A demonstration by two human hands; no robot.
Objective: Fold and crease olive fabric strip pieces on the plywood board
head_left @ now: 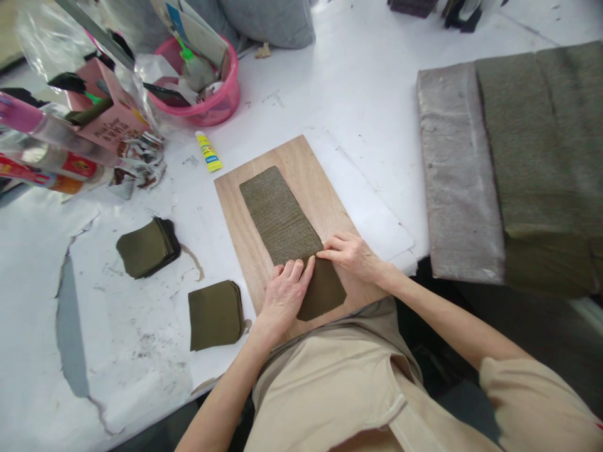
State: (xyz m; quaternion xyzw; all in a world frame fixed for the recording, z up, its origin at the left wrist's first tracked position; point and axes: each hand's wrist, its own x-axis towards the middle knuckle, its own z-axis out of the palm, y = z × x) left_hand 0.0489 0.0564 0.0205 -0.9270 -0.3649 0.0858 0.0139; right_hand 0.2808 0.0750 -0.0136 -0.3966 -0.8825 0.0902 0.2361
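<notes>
On a wooden board lies a long olive-brown piece of textured sheet, perhaps fabric. A smoother olive piece meets its near end. My left hand rests with outstretched fingers, their tips along the line where the two pieces join. From the other side, my right hand has thumb and forefinger closed at the right corner of that join, on the sheet's edge. Left of the board, a stack of smooth olive pieces sits near the table edge, with a second stack farther away.
A yellow glue tube lies beyond the board, near a pink basket of bottles and papers. Bottles and a pink box crowd the far left. A thick stack of olive-brown sheet material stands to the right. The white table covering is torn.
</notes>
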